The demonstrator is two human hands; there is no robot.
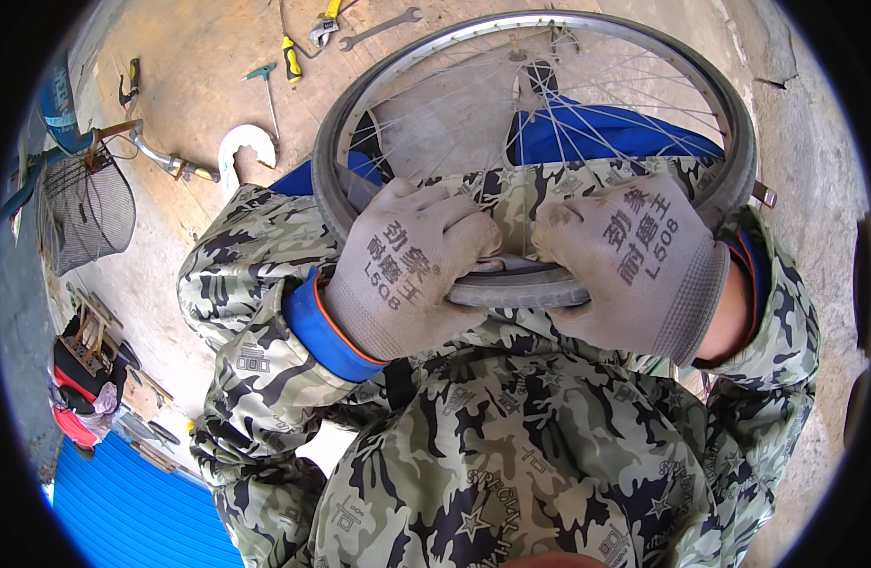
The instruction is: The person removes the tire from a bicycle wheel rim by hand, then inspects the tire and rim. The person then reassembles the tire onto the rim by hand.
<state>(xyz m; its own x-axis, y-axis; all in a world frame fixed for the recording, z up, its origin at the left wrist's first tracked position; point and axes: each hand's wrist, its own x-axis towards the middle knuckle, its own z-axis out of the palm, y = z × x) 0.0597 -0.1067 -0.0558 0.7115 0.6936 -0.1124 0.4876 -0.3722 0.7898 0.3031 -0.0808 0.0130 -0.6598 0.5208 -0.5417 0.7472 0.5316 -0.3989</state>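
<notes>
A spoked bicycle wheel (525,291) with a dark tyre lies tilted across my lap, its far side higher in the picture. My left hand (412,265), in a grey knit work glove, is closed on the near stretch of tyre and rim. Gloved the same way, my right hand (634,265) grips the tyre a short way to the right. Both sets of fingers bend in toward each other over the rim, and a short piece of tyre shows between them. The palms and the underside of the tyre are hidden.
Beyond the wheel's left side lie an open-end wrench (383,28), an adjustable wrench (323,31), a yellow-handled screwdriver (292,59) and a teal T-handled tool (270,93). A white curved piece (231,150) sits nearer. Farther left is a bicycle with a mesh basket (87,213).
</notes>
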